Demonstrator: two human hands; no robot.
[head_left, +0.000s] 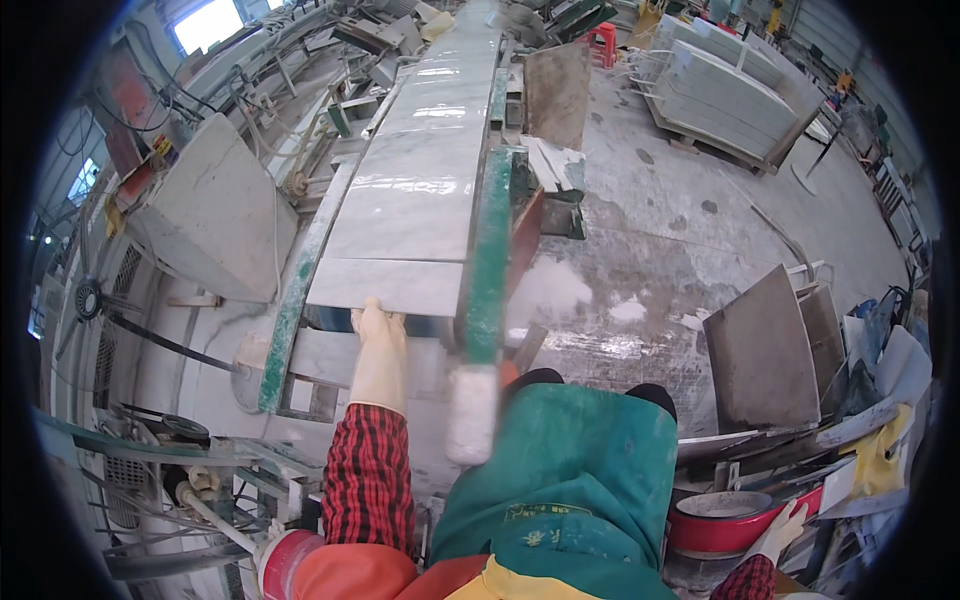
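A strip of pale grey-white marble (pixel 390 285) lies at the near end of a roller line, against a longer polished marble slab (pixel 410 190). My left hand (pixel 378 350), in a cream rubber glove, is closed on the strip's near edge, one fingertip on top; its other fingers are partly hidden. At the lower right, my right hand (pixel 783 532), gloved the same way, reaches away from the marble. Its fingers are spread beside a red round-rimmed container (pixel 715 530), and I cannot tell whether they touch it.
Green-painted rails (pixel 487 260) flank the marble, one ending in a white padded block (pixel 472 415). A large stone block (pixel 215 210) stands left. Brown-grey panels (pixel 765 350) lean at right. Farther back are a stack of slabs (pixel 735 95) and a red stool (pixel 603 45).
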